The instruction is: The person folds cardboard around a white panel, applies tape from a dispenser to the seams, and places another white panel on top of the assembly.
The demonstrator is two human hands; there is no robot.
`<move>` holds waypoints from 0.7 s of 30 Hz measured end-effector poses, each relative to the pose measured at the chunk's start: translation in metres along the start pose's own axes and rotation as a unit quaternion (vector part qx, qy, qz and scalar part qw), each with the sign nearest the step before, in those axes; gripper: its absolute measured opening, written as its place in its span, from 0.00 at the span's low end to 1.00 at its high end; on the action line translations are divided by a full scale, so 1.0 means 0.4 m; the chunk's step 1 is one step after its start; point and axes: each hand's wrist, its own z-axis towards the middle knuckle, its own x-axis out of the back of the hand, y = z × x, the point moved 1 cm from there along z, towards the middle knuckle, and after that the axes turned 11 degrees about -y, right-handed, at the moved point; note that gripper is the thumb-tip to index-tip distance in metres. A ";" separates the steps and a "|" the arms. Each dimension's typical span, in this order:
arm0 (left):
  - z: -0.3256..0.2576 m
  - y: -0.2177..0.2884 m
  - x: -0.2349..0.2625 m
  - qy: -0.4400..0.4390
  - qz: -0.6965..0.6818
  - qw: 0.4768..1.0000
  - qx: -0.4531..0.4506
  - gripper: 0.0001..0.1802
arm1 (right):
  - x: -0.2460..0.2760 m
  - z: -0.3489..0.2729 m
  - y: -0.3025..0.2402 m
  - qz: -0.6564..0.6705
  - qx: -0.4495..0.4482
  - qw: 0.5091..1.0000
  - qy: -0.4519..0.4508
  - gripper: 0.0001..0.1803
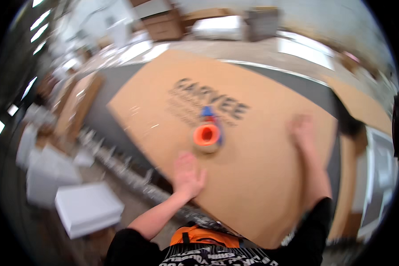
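Observation:
A large flat brown cardboard box (252, 164) with dark print lies at an angle across a dark-topped table (119, 84). On its middle sits a tape dispenser (207, 141) with an orange hub and blue and red parts. My left hand (188, 175) rests on the cardboard along its near left edge, just below the dispenser, fingers stretched and thumb apart. Over on the right side of the box, my right hand (302, 127) lies against the cardboard, blurred, its fingers extended and holding nothing I can see. Neither hand touches the dispenser.
White boxes (89, 207) stand low at the left, near long brown cartons (77, 106). A wrapped roller-like rail (133, 175) runs along the table's near left edge. Brown cartons (164, 24) and a white wrapped package (217, 27) sit at the back. Framed panels (377, 177) lean at the right.

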 end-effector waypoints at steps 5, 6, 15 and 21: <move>-0.015 -0.002 -0.015 0.041 0.041 0.998 0.012 0.41 | 0.038 0.187 0.203 -0.095 -0.122 0.972 -0.175 0.33; -0.016 0.008 -0.014 0.045 0.004 0.999 -0.020 0.41 | 0.018 0.214 0.275 -0.078 -0.125 0.971 -0.188 0.34; -0.024 0.005 0.010 0.091 -0.038 0.995 -0.031 0.39 | -0.002 0.296 0.282 -0.112 -0.195 0.944 -0.240 0.38; -0.038 -0.135 0.017 0.087 -0.029 0.994 -0.060 0.37 | -0.030 0.165 0.313 -0.074 -0.202 0.954 -0.209 0.31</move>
